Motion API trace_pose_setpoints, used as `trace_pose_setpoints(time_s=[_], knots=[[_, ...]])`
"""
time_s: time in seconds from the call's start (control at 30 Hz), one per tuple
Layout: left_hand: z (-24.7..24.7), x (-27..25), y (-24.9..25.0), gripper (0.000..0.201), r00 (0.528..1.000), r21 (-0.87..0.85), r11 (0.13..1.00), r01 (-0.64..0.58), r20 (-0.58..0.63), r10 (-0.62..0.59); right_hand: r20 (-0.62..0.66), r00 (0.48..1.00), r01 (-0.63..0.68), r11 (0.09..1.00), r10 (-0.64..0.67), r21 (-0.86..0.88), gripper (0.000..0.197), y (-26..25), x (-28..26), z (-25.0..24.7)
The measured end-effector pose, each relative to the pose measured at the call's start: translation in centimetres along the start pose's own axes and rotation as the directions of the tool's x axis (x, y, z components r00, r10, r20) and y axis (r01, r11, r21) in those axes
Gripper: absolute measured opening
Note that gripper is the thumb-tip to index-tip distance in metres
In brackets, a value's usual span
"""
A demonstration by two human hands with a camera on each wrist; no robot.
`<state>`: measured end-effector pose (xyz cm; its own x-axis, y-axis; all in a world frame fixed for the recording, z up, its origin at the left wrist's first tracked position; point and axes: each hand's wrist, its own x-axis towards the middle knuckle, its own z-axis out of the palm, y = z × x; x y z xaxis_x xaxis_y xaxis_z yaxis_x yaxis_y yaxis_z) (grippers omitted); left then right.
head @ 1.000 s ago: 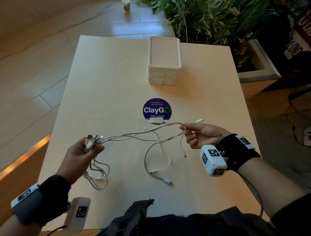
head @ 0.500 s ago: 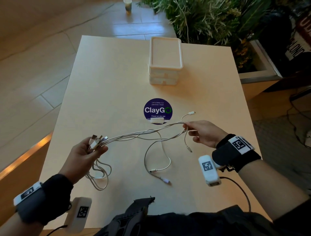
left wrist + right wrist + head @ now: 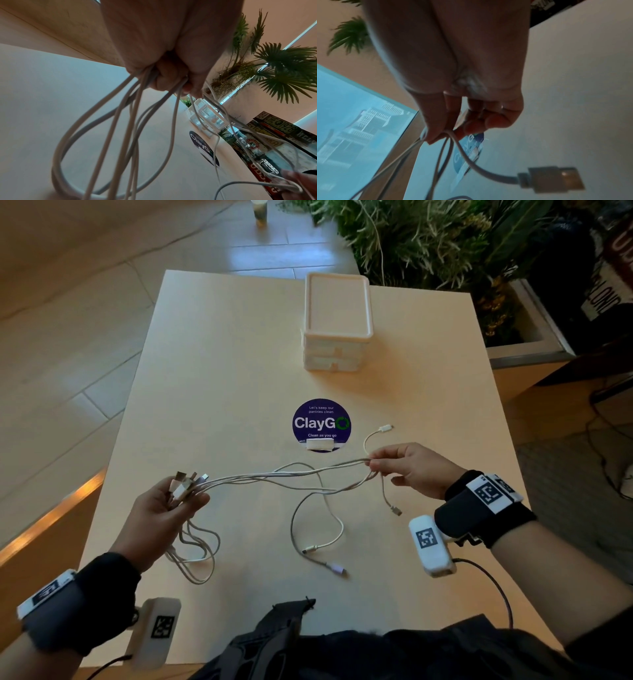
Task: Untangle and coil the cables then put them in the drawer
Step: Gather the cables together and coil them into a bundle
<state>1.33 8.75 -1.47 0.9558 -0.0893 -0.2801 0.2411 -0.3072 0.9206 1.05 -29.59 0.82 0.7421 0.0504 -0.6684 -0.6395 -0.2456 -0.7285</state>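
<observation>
Cables (image 3: 274, 475): white bundle stretched between both hands above the table (image 3: 212, 378), on the near side of the sticker (image 3: 321, 424); loose ends trail onto the tabletop nearer still.
Left hand (image 3: 161, 515): near-left of sticker; fingers curled around gathered plug ends, loops hanging beneath.
Right hand (image 3: 411, 469): near-right of sticker; thumb and fingertips pinched on strands, one plug end arching up past them.
Drawer unit (image 3: 337, 323): beyond sticker, drawers closed
</observation>
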Motion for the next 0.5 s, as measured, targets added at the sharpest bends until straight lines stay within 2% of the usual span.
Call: trace_pose_setpoints(time_s=[0.2, 0.3, 0.43, 0.5], knots=[[-0.3, 0.3, -0.1, 0.014, 1.0, -0.002, 1.0, 0.009, -0.005, -0.009, 0.095, 0.995, -0.049, 0.987, 0.035, 0.151, 0.013, 0.7, 0.1, -0.2], [-0.2, 0.4, 0.0, 0.016, 1.0, 0.0, 1.0, 0.02, -0.001, -0.02, 0.099, 0.994, -0.066, 0.988, 0.052, 0.142, 0.011, 0.7, 0.0, 0.0], [-0.9, 0.5, 0.3, 0.021, 0.999, 0.006, 1.0, 0.022, -0.033, -0.022, 0.021, 0.999, -0.045, 0.996, 0.047, -0.077, 0.012, 0.3, -0.5, -1.0], [-0.8, 0.3, 0.8, 0.022, 1.0, 0.051, 0.999, 0.009, -0.009, -0.009, -0.009, 1.0, -0.019, 0.975, 0.018, -0.222, 0.01, -0.4, -0.8, -1.9]])
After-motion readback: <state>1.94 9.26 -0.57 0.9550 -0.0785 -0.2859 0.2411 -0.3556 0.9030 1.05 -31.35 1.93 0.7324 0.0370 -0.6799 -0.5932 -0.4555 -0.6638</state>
